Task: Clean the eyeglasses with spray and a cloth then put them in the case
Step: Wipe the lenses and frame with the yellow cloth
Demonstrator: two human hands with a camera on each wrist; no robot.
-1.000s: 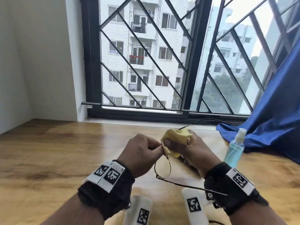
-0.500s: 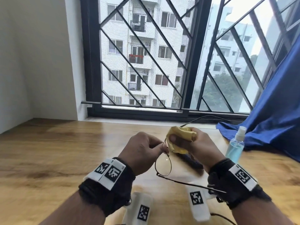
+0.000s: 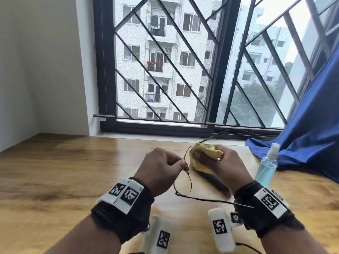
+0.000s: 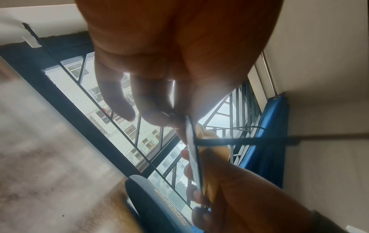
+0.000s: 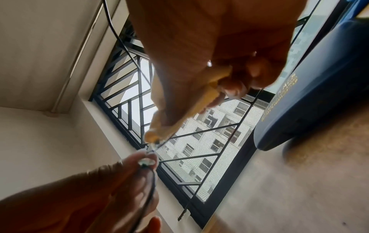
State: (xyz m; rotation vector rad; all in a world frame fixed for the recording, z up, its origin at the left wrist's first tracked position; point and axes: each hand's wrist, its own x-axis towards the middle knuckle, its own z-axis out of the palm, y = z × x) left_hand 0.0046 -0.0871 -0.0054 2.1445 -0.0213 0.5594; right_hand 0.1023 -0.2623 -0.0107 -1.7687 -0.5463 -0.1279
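From above, the left hand (image 3: pixel 161 172) pinches the eyeglasses (image 3: pixel 183 186) at the bridge while the right hand (image 3: pixel 222 166) presses a yellow cloth (image 3: pixel 207 155) round the far lens, both held over the wooden bench (image 3: pixel 64 171) with the dark case (image 3: pixel 216 182) beneath and the spray bottle (image 3: pixel 266 165) just right. The left wrist view shows the frame edge-on between thumb and fingertips (image 4: pixel 157 116). The right wrist view shows fingers curled on the folded cloth (image 5: pixel 173 113) beside the blue case (image 5: pixel 311 88).
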